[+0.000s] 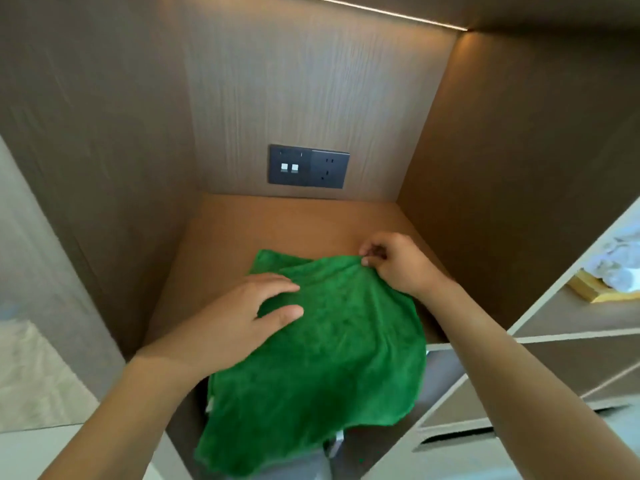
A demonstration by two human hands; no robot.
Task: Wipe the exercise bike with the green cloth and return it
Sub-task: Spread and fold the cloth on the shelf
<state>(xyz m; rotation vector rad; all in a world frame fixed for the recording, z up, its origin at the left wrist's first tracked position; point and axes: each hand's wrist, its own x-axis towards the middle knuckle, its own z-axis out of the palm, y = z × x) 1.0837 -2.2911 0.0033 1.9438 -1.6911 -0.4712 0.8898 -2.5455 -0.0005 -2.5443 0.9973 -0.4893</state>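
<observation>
Wood-grain panelling in a grey-brown tone is seen to form the left wall (86, 133) of an open niche. At the far left, outside the niche, a pale blurred surface is noted; what it is cannot be told.

The left hand (242, 317) is found laid on the green cloth (329, 358), fingers straight and close together, palm down, pressing the left part of the fabric; nothing is gripped by it. The cloth is spread over the brown shelf (277, 220) that makes the niche floor. Its far left corner is seen lying flat on the shelf, folded under an upper layer, while its near edge is draped over the front of the shelf and hangs below it. A small white tag (337, 441) is observed at the hanging lower edge.

On the back wall, above the shelf and well apart from the cloth, a dark socket plate (308, 166) is mounted, with two small white squares on its left half and outlets on its right half.

The right hand (391, 261) is recorded at the far right corner of the cloth, thumb and fingers curled and pinching that corner, which is lifted slightly off the shelf.

Further right, beyond the niche wall, pale shelving is visible, on which a yellow-edged tray (595, 289) with crumpled white material (620, 261) is placed.
</observation>
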